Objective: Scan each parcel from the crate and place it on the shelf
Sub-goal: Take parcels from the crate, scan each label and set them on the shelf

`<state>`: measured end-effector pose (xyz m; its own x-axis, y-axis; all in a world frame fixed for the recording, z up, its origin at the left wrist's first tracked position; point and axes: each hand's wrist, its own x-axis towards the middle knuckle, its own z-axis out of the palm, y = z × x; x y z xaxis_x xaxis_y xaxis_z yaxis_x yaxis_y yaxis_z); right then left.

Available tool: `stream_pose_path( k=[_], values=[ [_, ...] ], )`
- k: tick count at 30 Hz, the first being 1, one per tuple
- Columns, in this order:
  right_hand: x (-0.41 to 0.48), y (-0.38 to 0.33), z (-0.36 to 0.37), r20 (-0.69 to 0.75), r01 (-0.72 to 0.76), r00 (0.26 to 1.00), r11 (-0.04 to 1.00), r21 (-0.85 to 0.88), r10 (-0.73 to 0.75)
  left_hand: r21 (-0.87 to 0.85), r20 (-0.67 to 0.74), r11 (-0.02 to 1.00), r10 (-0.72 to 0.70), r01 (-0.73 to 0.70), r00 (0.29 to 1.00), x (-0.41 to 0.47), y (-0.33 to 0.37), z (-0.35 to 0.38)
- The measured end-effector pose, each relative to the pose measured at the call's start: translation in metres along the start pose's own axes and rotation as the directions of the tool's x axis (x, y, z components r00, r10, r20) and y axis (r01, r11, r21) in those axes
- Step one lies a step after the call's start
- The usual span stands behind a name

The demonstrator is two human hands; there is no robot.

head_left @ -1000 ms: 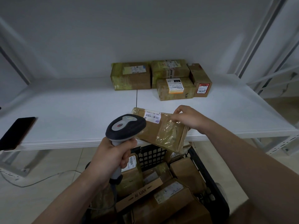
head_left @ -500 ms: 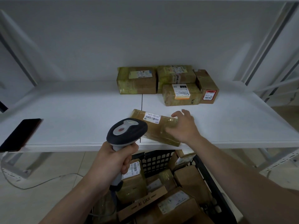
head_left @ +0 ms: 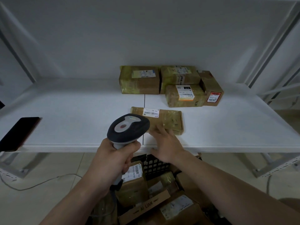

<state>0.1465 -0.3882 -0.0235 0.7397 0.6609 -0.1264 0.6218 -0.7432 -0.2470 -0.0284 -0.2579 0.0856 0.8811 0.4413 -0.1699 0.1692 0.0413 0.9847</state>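
Observation:
A flat brown parcel [head_left: 168,120] with a white barcode label lies on the white shelf [head_left: 227,127], near its front edge. My right hand [head_left: 165,143] rests over the shelf edge with straight fingers touching the parcel's near side. My left hand [head_left: 113,158] grips the handle of a grey and black barcode scanner [head_left: 128,127], whose head hides the parcel's left corner. Below the shelf stands a black crate [head_left: 154,164] with several taped cardboard parcels [head_left: 134,184] inside.
Several brown parcels [head_left: 139,80] stand in a group at the back of the shelf. A dark phone [head_left: 17,133] lies at the shelf's left front edge. White shelf posts rise at both sides. A cable runs across the tiled floor at lower left.
The right hand carried the flat parcel forward, laid it on the shelf and straightened it, then slid back to its near side. The scanner stayed in my left hand.

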Motion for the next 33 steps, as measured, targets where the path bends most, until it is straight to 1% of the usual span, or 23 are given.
stream_pose_path(
  k=[3, 5, 10, 13, 17, 19, 21, 23, 25, 27, 28, 29, 32, 33],
  values=[
    [0.029, -0.002, -0.004, 0.056, -0.008, 0.998, 0.998, 0.062, 0.005, -0.002, 0.000, 1.000, -0.006, 0.006, 1.000, 0.003, 0.003, -0.004],
    [0.044, -0.009, -0.011, 0.072, -0.017, 0.997, 0.997, 0.074, 0.011, 0.005, 0.000, 1.000, -0.010, 0.010, 1.000, 0.006, 0.005, -0.006],
    [0.084, -0.022, -0.012, 0.069, -0.018, 0.997, 0.999, 0.038, 0.016, 0.042, -0.013, 0.999, -0.030, 0.030, 0.999, 0.011, 0.006, -0.011],
    [0.116, -0.013, 0.000, 0.043, -0.017, 0.999, 1.000, 0.001, 0.017, 0.049, -0.017, 0.998, -0.035, 0.035, 0.999, 0.013, 0.006, -0.014],
    [0.126, -0.012, -0.017, 0.027, -0.045, 0.999, 0.998, 0.042, 0.044, 0.063, -0.014, 0.998, -0.018, 0.019, 1.000, 0.017, 0.004, -0.017],
    [0.134, -0.006, -0.024, 0.043, -0.069, 0.997, 0.997, 0.030, 0.068, 0.070, -0.021, 0.997, -0.009, 0.011, 1.000, 0.018, 0.004, -0.017],
    [0.141, -0.002, -0.028, 0.097, -0.110, 0.990, 0.991, 0.080, 0.102, 0.073, -0.023, 0.997, -0.012, 0.013, 1.000, 0.020, 0.006, -0.016],
    [0.140, 0.000, -0.025, 0.091, -0.135, 0.988, 0.980, 0.147, 0.123, 0.081, -0.008, 0.997, -0.015, 0.016, 1.000, 0.020, 0.010, -0.015],
    [0.128, 0.000, -0.017, -0.068, -0.064, 0.995, 0.985, 0.159, 0.076, 0.119, 0.015, 0.993, -0.006, 0.005, 1.000, 0.019, 0.015, -0.015],
    [0.101, -0.008, -0.006, -0.198, 0.044, 0.980, 0.993, 0.109, -0.022, 0.200, 0.050, 0.980, 0.011, -0.020, 0.999, 0.018, 0.022, -0.017],
    [0.082, -0.014, -0.003, -0.209, 0.067, 0.977, 0.990, 0.121, -0.041, 0.243, 0.068, 0.969, 0.023, -0.039, 0.997, 0.017, 0.025, -0.019],
    [0.062, -0.022, -0.001, -0.185, 0.091, 0.981, 0.987, 0.135, -0.066, 0.282, 0.082, 0.958, 0.036, -0.058, 0.996, 0.016, 0.027, -0.020],
    [0.006, -0.048, 0.006, -0.044, 0.178, 0.984, 0.973, 0.150, -0.173, 0.352, 0.109, 0.933, 0.042, -0.078, 0.993, 0.013, 0.031, -0.027],
    [-0.005, -0.054, 0.014, -0.026, 0.194, 0.981, 0.966, 0.174, -0.192, 0.366, 0.112, 0.928, 0.037, -0.076, 0.993, 0.012, 0.031, -0.030]
  ],
)
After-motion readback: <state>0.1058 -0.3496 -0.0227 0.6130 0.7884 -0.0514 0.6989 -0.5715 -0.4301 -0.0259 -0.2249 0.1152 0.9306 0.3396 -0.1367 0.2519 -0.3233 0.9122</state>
